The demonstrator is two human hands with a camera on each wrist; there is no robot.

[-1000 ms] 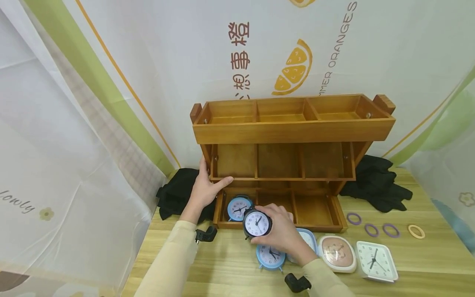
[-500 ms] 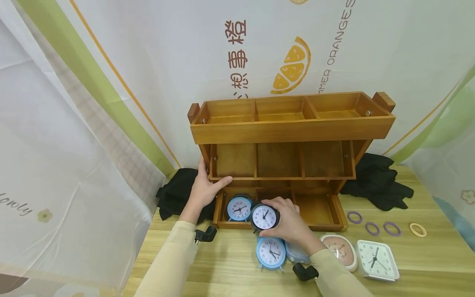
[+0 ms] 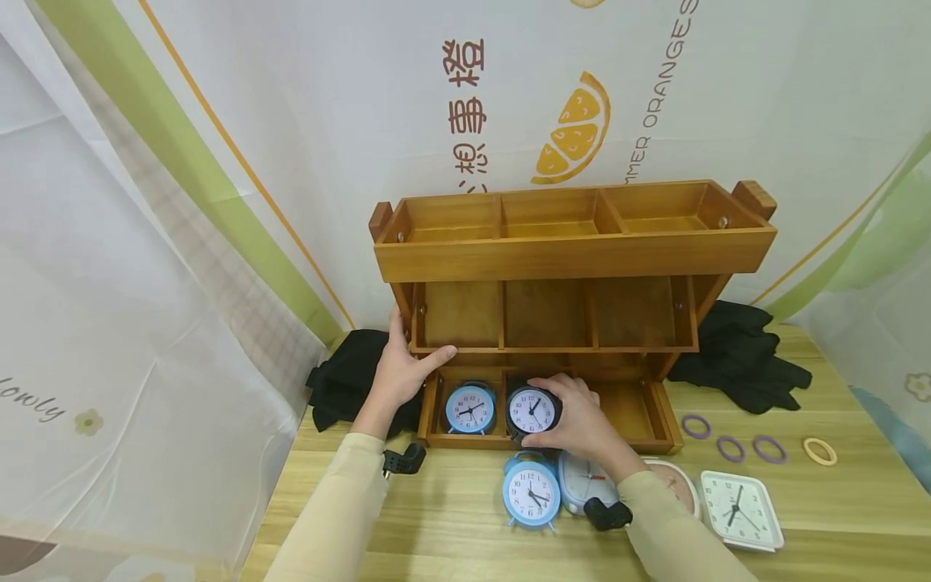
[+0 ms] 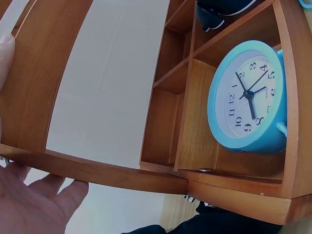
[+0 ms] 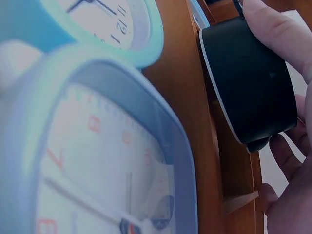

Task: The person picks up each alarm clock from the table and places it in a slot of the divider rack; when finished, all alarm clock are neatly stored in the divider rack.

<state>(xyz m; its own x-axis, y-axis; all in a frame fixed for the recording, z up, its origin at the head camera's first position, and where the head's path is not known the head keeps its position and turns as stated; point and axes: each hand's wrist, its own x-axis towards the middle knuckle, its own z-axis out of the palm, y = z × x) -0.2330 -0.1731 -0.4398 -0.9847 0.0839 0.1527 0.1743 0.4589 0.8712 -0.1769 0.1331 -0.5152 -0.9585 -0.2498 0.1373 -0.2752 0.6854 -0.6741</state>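
A: What's the right grip point(image 3: 578, 422) up to?
B: Pinching the black clock point(image 3: 532, 411), lower middle of the frame, at the middle compartment of the bottom tier point(image 3: 465, 442). Can't tell if it's touching down.
A: Left grip point(image 3: 400, 370)?
B: Holding the wooden box point(image 3: 575, 259) by its left side, thumb in front. Blue clock point(image 3: 469, 410) sits in the compartment just left of the black one.

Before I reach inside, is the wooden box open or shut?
Open: the wooden box has its trays spread apart, and a blue clock shows in the bottom tray.
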